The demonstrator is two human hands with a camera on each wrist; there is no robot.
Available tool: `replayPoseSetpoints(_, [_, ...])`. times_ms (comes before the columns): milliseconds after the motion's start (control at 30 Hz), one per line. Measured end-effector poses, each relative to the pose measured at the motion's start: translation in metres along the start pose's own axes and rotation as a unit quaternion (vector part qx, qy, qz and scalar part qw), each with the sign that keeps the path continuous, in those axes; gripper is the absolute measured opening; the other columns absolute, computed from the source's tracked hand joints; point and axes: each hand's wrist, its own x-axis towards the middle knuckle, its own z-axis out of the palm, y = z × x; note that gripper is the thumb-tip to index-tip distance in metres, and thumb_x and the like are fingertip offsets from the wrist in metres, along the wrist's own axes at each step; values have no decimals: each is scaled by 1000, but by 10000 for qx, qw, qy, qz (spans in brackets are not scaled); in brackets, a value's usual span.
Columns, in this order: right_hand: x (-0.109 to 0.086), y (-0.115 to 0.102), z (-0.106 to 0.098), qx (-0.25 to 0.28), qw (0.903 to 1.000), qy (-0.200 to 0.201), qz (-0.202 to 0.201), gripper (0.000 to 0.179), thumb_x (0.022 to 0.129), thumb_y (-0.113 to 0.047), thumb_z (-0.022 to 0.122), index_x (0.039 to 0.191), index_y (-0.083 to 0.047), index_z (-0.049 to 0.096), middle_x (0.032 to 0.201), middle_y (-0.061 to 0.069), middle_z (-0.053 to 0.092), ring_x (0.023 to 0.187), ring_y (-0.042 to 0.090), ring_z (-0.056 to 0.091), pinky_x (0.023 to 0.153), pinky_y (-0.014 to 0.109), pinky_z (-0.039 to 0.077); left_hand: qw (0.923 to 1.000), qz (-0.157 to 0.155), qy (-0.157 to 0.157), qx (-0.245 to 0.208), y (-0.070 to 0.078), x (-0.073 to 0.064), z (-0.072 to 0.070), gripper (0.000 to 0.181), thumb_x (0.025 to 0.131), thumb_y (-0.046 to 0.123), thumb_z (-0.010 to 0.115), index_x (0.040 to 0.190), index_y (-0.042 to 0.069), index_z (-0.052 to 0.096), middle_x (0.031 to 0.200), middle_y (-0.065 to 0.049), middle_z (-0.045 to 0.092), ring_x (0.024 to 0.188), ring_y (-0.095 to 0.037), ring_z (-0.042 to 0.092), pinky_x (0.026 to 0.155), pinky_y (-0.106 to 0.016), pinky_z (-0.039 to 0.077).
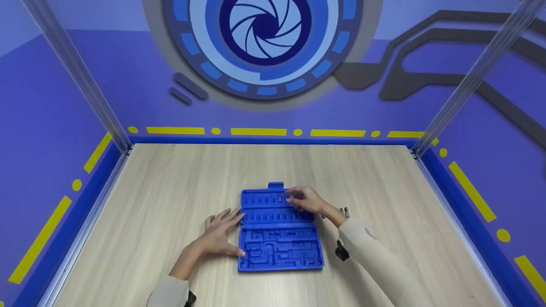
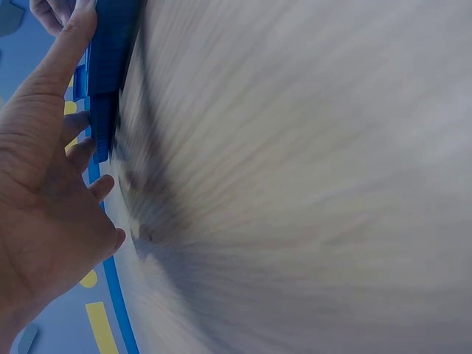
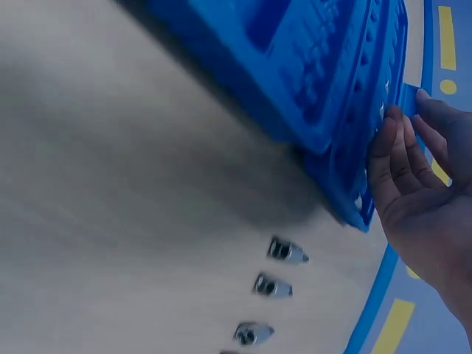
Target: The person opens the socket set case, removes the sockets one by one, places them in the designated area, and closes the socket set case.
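A blue plastic tool case (image 1: 281, 267) lies unfolded on the table, its moulded slots facing up. My left hand (image 1: 219, 236) steadies its left side, thumb on the lower half's edge and fingers spread along the upper half. Over the upper right part, my right hand (image 1: 308, 199) has bent fingers, their tips at a small metal bit socket (image 1: 287, 198) in the top row. Another bit socket (image 1: 280, 198) sits upright in the slot just left of it. In the right wrist view, the curled fingers (image 3: 402, 158) hide part of that row.
Several loose bit sockets (image 3: 273, 285) lie on the wooden table (image 1: 170, 179) right of the case, partly behind the right forearm in the head view. A latch tab (image 1: 275, 185) sticks out from the case's far edge. Blue walls (image 1: 264, 119) with yellow marks enclose the table.
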Motion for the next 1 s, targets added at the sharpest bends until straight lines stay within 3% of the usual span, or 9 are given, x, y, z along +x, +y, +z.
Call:
replayPoseSetpoints(167, [16,-1,13,151,9985,473,208,31,101,-6,62,127,10,64,94,20,70,68,12,59,56,18,47,10000,18,16,-12,-1,1,-1,120,63,54,93,158,7,36,170,-17,23,152,-54,19,111,-82,8])
replayPoseSetpoints(267, [23,0,19,-130,9963,800,292,27,98,-5,64,121,9,68,92,16,71,66,7,56,57,19,47,10000,20,15,22,0,1,-2,120,63,54,93,158,7,36,170,-17,24,152,-54,20,111,-82,9])
replayPoseSetpoints(400, [27,0,24,-788,9911,1026,309,23,96,-8,68,115,4,73,94,12,73,77,13,61,73,29,53,10000,-35,-4,70,1,0,-1,121,63,54,93,158,7,36,170,-17,23,152,-53,19,112,-82,9])
replayPoseSetpoints(533, [26,1,26,-1100,9877,1084,256,22,93,-9,72,112,2,74,96,13,74,90,23,67,87,42,55,10000,-54,-15,22,0,-1,0,121,62,53,94,158,7,36,170,-17,22,152,-54,18,112,-82,8])
replayPoseSetpoints(767, [24,0,28,-1315,9842,1147,293,23,92,-13,75,109,2,76,95,13,73,92,26,66,86,42,54,10000,30,-20,-65,-1,1,0,121,63,54,93,158,6,36,169,-18,23,152,-55,17,110,-82,8])
replayPoseSetpoints(1000, [26,-8,33,-1676,9752,1178,839,23,93,-25,76,109,-10,79,97,7,70,93,23,65,82,45,55,9999,-49,-74,-48,-1,1,0,121,63,53,93,159,9,35,170,-16,22,153,-53,16,112,-81,7])
